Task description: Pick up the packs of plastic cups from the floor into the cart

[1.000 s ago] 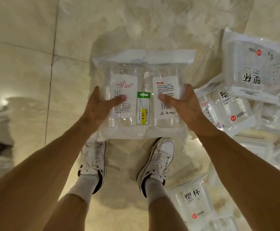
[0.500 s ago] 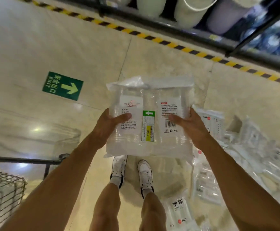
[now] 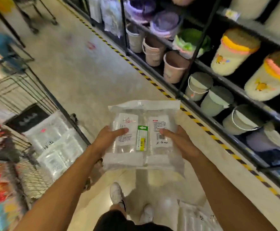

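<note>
— What have the hands got?
— One pack of cups (image 3: 143, 161), held up between them. The left hand (image 3: 108, 139) grips its left edge and the right hand (image 3: 179, 141) its right edge. Each thumb lies flat on top, and the fingers are hidden underneath.
— Heavy?
— I'd judge not: two sleeves of thin clear cups in a loose film bag (mostly air). It should be light, but the film looks slick and slack, and the cups would crush under a hard squeeze.
— So where should it be held?
— Where they have it, on the long sides over the cup stacks, which are the stiff part. The flat sealed flap beyond the fingertips would just fold.
— And where does it go?
— The cart (image 3: 31, 179) stands out beyond the left hand, lower than the pack, with other packs (image 3: 52, 144) in it. Below the right forearm another pack (image 3: 196, 217) lies on the floor. A shelf (image 3: 227, 104) of bins runs beyond the right hand.
</note>
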`<move>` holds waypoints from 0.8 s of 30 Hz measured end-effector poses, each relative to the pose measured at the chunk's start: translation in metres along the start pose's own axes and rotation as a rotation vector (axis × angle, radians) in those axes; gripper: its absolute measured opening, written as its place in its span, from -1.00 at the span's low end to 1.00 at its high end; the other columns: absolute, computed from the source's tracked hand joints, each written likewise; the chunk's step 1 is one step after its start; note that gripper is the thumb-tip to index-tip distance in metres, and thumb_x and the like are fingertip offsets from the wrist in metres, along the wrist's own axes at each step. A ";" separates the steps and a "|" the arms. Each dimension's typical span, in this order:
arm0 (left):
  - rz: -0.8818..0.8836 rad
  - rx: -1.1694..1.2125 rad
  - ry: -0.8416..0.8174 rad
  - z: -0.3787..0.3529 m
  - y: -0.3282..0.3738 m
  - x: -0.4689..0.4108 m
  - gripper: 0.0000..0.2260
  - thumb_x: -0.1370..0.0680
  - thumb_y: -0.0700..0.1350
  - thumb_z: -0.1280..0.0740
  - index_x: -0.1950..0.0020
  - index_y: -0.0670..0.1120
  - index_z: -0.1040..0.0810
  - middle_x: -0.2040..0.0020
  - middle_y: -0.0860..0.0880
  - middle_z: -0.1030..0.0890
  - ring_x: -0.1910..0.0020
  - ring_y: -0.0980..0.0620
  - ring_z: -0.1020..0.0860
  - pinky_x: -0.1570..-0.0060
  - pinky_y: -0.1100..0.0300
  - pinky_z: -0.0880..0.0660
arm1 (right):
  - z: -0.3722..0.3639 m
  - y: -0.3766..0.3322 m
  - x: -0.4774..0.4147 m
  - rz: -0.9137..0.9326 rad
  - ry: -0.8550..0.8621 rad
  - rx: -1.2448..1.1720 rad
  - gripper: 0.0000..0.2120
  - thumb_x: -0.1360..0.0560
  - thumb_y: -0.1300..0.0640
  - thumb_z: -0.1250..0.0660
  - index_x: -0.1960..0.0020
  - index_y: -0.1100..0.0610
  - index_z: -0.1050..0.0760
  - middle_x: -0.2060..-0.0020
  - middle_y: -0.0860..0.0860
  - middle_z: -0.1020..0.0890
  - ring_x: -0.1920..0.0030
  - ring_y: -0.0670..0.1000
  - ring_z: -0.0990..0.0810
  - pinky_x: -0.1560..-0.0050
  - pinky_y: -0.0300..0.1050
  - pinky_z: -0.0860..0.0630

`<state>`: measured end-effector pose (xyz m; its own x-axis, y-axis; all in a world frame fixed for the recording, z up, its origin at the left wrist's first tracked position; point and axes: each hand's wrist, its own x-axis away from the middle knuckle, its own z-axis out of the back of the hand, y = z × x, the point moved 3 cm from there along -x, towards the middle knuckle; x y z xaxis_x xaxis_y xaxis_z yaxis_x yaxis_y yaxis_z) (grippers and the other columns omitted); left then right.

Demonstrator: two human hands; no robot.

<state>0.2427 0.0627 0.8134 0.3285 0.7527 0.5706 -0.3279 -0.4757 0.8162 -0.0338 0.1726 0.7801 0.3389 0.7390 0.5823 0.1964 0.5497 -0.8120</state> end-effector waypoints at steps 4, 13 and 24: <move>-0.040 0.118 0.185 0.092 -0.002 0.042 -0.66 -0.51 0.03 -0.59 -0.23 -0.04 -0.70 -0.05 0.01 -0.80 0.00 0.00 -0.78 -0.10 0.02 -0.67 | -0.096 -0.060 -0.002 0.050 -0.174 0.130 -0.23 -0.22 -0.12 -0.73 -0.35 0.05 -0.56 -0.12 0.08 -0.79 -0.07 0.18 -0.81 -0.14 0.31 -0.72; -0.066 0.359 0.396 0.268 -0.062 0.096 -0.33 -0.30 0.27 -0.66 -0.37 0.18 -0.59 -0.19 0.12 -0.75 -0.23 0.00 -0.68 -0.39 -0.17 -0.53 | -0.322 -0.102 -0.014 0.082 -0.450 0.373 -0.25 -0.26 -0.16 -0.75 -0.33 0.01 -0.54 -0.13 0.07 -0.77 -0.10 0.16 -0.79 -0.11 0.30 -0.73; -0.023 0.525 0.507 0.421 -0.097 0.078 -0.33 -0.34 0.14 -0.68 -0.38 -0.03 -0.60 -0.18 -0.06 -0.77 -0.16 -0.15 -0.74 -0.27 -0.26 -0.62 | -0.504 -0.097 -0.086 0.054 -0.622 0.488 0.00 -0.15 -0.36 -0.74 -0.47 -0.10 -0.47 -0.27 0.03 -0.74 -0.27 0.18 -0.73 -0.36 0.44 -0.58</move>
<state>0.6734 -0.0238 0.8170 -0.1624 0.8229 0.5445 0.1838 -0.5169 0.8361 0.3813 -0.1405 0.7880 -0.2684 0.7723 0.5757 -0.2799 0.5093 -0.8138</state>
